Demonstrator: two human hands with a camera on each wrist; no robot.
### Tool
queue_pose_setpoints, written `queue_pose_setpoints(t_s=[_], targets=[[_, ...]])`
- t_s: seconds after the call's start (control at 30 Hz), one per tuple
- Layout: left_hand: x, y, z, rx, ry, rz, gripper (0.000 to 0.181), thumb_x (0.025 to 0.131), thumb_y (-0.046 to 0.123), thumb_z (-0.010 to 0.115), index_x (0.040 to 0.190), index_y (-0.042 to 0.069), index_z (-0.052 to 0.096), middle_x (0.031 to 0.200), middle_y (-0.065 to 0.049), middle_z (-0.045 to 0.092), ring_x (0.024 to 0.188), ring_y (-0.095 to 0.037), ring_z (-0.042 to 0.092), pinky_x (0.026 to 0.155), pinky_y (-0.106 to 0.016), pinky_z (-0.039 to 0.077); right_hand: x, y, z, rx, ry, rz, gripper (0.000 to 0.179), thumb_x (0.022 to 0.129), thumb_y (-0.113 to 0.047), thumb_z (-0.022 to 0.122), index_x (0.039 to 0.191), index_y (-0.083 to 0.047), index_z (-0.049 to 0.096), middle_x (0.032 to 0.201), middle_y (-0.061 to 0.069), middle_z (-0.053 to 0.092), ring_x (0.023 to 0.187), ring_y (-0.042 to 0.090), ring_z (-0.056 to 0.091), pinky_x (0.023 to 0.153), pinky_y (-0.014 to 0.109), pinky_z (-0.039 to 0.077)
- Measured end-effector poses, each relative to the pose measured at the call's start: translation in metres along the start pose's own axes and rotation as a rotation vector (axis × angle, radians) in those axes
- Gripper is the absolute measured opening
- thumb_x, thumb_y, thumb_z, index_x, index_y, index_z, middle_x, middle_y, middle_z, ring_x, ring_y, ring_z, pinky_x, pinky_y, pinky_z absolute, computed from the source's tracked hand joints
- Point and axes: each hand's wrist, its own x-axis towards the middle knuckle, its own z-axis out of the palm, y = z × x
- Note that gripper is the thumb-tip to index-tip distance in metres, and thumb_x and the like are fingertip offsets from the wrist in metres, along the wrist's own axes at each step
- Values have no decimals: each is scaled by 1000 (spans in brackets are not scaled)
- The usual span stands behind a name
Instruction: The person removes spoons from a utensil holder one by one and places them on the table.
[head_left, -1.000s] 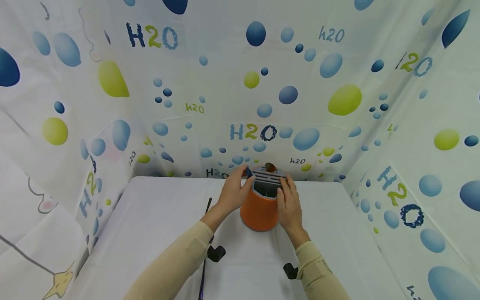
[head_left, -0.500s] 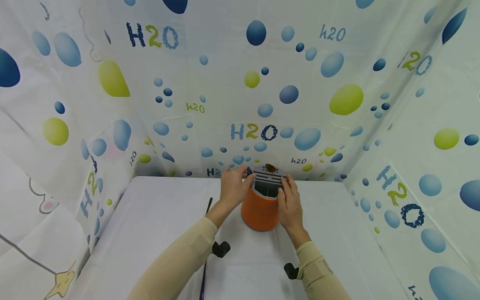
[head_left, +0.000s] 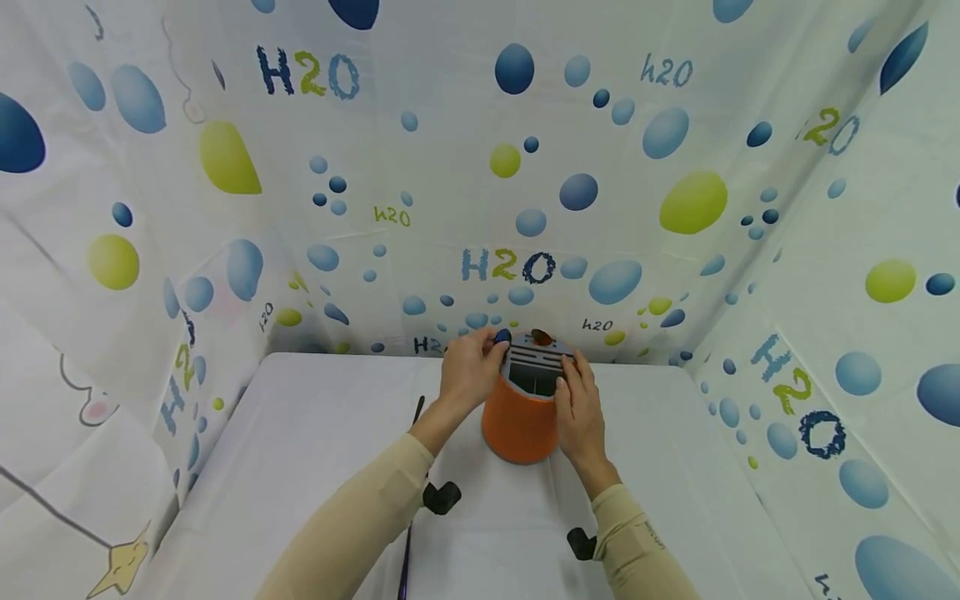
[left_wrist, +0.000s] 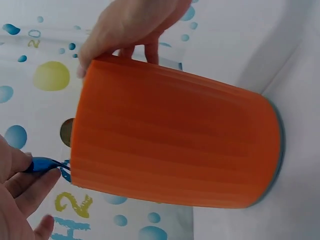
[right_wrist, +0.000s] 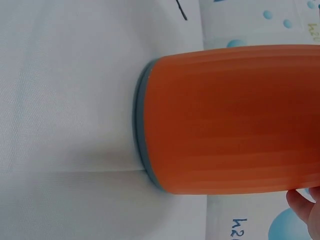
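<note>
An orange knife-block-like holder (head_left: 519,429) with a slotted grey top (head_left: 534,358) stands upright on the white table. In the left wrist view, my left hand (left_wrist: 20,190) pinches a small blue handle (left_wrist: 42,164) between thumb and fingers. Its thin dark neck runs to the holder's rim, and the rest is hidden behind the orange wall. In the head view, my left hand (head_left: 471,371) is at the holder's left upper edge. My right hand (head_left: 581,408) rests along the right side, fingertips at the top edge. A round brown end (head_left: 541,337) sticks up at the back of the top.
A long thin dark rod (head_left: 406,558) lies on the table (head_left: 315,450), partly under the left forearm. Black devices (head_left: 442,498) sit at both wrists. A white cloth backdrop (head_left: 450,150) with blue and green dots rises behind and at both sides.
My left hand has shifted slightly right and up, and more of the blue handle shows above the fingers. The right hand and the holder have stayed in place.
</note>
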Motion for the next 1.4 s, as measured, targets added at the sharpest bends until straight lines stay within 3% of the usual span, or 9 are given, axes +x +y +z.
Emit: queue_pose_setpoints(t_s=[0.17, 0.47, 0.83, 1.1, 1.4], targets=[[-2, 10, -10, -141, -7, 29, 23, 105, 19, 64, 117, 2, 73, 94, -11, 75, 71, -18, 59, 61, -24, 49, -1, 0, 0, -3, -2, 14, 52, 113, -38, 34, 159, -15, 43, 171, 1, 28, 151, 34, 36, 120, 61, 35], [-3, 23, -25, -308, 0, 76, 25, 104, 18, 65, 123, 3, 73, 109, -10, 78, 94, -20, 71, 81, -30, 62, -1, 1, 1, -9, -4, 7, 52, 113, -36, 33, 159, -14, 43, 171, 5, 29, 150, 34, 36, 120, 61, 35], [-4, 38, -34, -320, 18, 139, 28, 102, 19, 69, 124, 2, 73, 106, -8, 79, 99, -21, 73, 87, -36, 62, -1, 3, 2, -6, 4, -5, 52, 112, -36, 34, 159, -15, 43, 171, 3, 29, 149, 34, 37, 118, 62, 37], [-4, 57, -49, -346, 56, 192, 29, 100, 15, 72, 124, 0, 72, 104, -8, 80, 99, -20, 74, 91, -42, 61, 0, 5, 3, -7, 21, -21, 51, 113, -35, 34, 159, -15, 44, 170, 3, 30, 148, 35, 39, 117, 62, 38], [-4, 77, -72, -432, 96, 242, 23, 98, 14, 74, 118, 4, 76, 103, -8, 80, 89, -18, 76, 83, -29, 62, -1, 4, 3, -3, 19, -13, 51, 113, -36, 35, 159, -15, 43, 171, 1, 28, 148, 34, 39, 118, 61, 37]])
